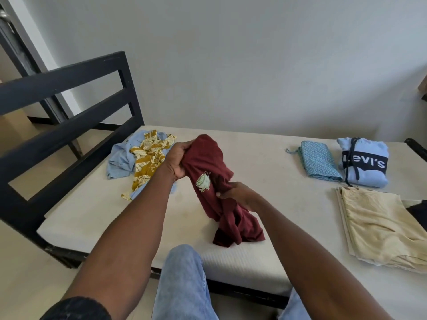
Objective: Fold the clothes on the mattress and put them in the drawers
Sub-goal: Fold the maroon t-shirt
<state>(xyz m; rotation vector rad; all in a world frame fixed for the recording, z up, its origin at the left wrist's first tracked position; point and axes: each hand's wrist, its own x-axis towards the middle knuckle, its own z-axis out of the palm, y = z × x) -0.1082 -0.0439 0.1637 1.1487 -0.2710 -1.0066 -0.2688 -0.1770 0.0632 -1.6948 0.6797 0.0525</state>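
Above the mattress (92,215) centre, a left hand (178,161) at 11 o'clock and right hand (233,192) at 4 o'clock curl their fingers tightly into a bunched maroon T-shirt (215,181), soft, light and floppy, probably best regripped at its shoulders.

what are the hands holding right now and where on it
Both hold the maroon t-shirt. The left hand grips its bunched upper end; the right hand pinches it mid-length, beside the printed graphic. Its lower end rests on the mattress.
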